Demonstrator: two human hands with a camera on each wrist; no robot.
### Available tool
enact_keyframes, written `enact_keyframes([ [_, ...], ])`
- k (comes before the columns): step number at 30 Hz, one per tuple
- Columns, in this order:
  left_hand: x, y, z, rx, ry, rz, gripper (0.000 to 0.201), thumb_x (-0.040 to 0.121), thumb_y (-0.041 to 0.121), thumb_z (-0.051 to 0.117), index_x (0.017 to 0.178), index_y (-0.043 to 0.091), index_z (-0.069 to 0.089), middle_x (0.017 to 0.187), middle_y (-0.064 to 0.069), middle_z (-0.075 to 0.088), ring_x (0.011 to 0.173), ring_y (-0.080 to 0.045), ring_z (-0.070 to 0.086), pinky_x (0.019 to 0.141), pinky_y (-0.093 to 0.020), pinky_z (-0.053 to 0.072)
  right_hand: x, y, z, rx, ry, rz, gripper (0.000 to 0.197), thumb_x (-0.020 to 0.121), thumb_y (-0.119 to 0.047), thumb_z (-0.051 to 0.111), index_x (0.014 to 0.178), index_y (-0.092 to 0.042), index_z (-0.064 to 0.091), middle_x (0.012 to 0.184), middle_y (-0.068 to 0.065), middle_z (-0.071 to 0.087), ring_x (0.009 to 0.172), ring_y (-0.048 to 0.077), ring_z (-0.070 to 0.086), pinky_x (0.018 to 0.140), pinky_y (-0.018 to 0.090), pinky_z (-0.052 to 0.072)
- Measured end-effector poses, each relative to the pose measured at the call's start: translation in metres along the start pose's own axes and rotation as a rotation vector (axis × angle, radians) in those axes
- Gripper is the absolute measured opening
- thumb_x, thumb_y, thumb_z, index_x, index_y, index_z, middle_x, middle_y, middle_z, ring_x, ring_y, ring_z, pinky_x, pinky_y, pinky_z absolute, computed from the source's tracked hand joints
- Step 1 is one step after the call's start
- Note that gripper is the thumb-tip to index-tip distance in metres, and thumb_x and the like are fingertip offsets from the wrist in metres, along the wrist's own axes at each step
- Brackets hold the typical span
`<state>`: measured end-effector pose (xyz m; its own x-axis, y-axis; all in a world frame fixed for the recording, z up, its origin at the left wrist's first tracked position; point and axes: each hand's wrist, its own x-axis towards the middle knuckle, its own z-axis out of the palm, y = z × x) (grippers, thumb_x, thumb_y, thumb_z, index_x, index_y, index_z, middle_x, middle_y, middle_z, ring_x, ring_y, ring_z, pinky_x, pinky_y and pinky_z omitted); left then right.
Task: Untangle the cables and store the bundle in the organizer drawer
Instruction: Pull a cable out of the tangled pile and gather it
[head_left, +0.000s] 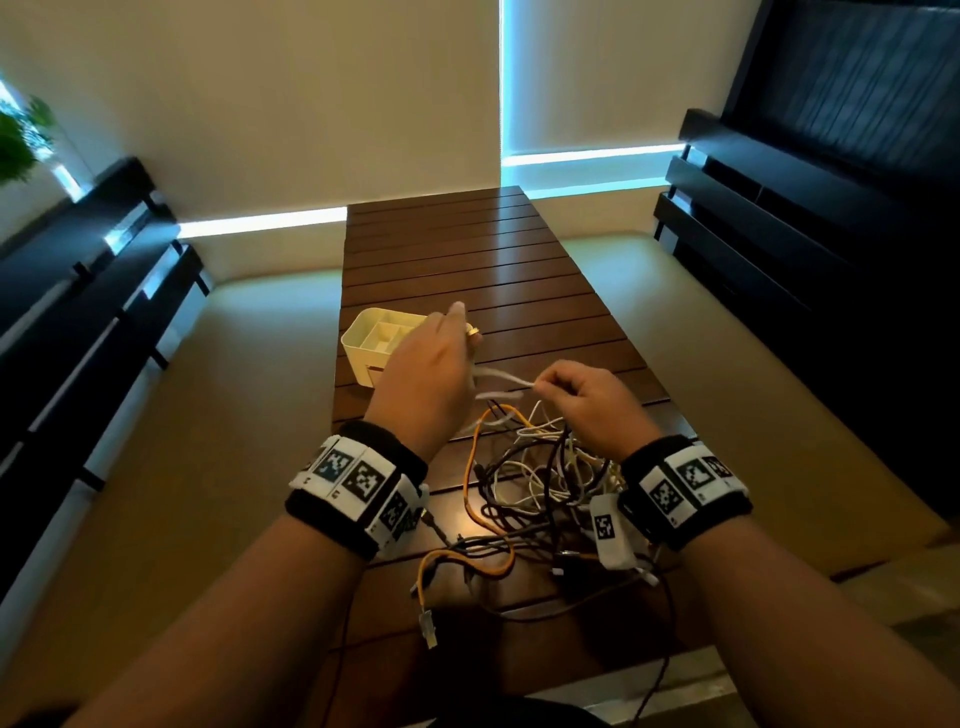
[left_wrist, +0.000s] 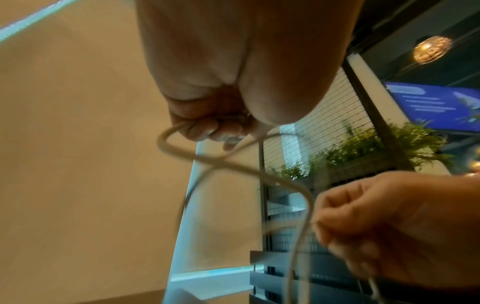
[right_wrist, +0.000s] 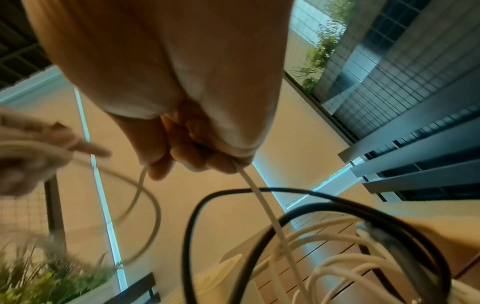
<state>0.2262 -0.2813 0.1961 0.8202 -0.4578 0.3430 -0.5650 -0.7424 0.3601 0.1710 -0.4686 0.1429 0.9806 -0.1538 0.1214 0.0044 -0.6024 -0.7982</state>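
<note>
A tangle of white, black and orange cables (head_left: 524, 488) lies on the near part of the slatted wooden table (head_left: 498, 270). My left hand (head_left: 431, 364) is raised above it and grips loops of a white cable (head_left: 498, 382) in curled fingers (left_wrist: 207, 127). My right hand (head_left: 582, 395) pinches the same white cable (right_wrist: 259, 197) a little to the right, just above the tangle. The white organizer (head_left: 374, 338) with open top compartments stands at the table's left edge, partly hidden behind my left hand. Its drawer front is mostly hidden.
An orange cable (head_left: 470, 499) with a clear plug (head_left: 430, 629) trails toward the table's near edge. Dark slatted benches (head_left: 93, 291) flank the table on the left and right (head_left: 810, 228). A black cable (right_wrist: 311, 205) arches under my right wrist.
</note>
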Motion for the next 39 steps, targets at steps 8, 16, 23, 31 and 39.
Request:
enact_keyframes([
  [8,0.005,0.009,0.025,-0.187,-0.281,0.082,0.025,0.106,0.027,0.043,0.102,0.008,0.059,0.087,-0.005,0.060,0.085,-0.027,0.058,0.068,-0.035,0.037,-0.002,-0.016,-0.006,0.041,0.091,-0.155,0.013,0.097,-0.020,0.060,0.088,-0.016,0.069,0.075,-0.005,0.061,0.064,0.001,0.049,0.058,0.011,0.038],
  [16,0.020,0.017,-0.014,-0.449,0.070,0.061,0.029,0.106,0.032,0.041,0.084,0.020,0.055,0.070,0.008,0.051,0.059,-0.002,0.043,0.054,-0.024,0.032,-0.017,0.010,0.021,0.141,-0.073,0.061,0.037,0.106,-0.043,0.032,0.100,-0.020,0.060,0.082,0.000,0.061,0.075,0.012,0.057,0.068,0.030,0.043],
  [23,0.019,-0.020,-0.014,-0.262,-0.148,-0.142,0.034,0.107,0.031,0.040,0.077,0.022,0.055,0.073,0.001,0.057,0.072,-0.017,0.056,0.066,-0.034,0.044,-0.006,0.005,0.001,0.317,0.149,0.099,0.027,0.103,-0.037,0.043,0.085,-0.025,0.059,0.071,-0.001,0.047,0.064,0.015,0.043,0.060,0.034,0.036],
  [31,0.004,-0.007,-0.016,-0.117,-0.071,-0.049,0.029,0.106,0.028,0.041,0.097,0.009,0.061,0.085,-0.007,0.061,0.079,-0.026,0.056,0.069,-0.037,0.040,0.005,-0.015,-0.003,0.101,0.192,-0.058,0.015,0.098,-0.023,0.057,0.090,-0.017,0.068,0.074,-0.009,0.059,0.066,-0.002,0.049,0.066,0.027,0.041],
  [39,0.017,-0.001,-0.007,-0.233,-0.346,0.054,0.033,0.106,0.033,0.042,0.094,0.010,0.063,0.083,-0.004,0.062,0.079,-0.024,0.059,0.073,-0.041,0.047,0.007,-0.039,0.007,0.155,0.210,-0.200,0.009,0.100,-0.023,0.056,0.095,-0.022,0.063,0.085,-0.005,0.064,0.075,0.004,0.056,0.065,0.017,0.044],
])
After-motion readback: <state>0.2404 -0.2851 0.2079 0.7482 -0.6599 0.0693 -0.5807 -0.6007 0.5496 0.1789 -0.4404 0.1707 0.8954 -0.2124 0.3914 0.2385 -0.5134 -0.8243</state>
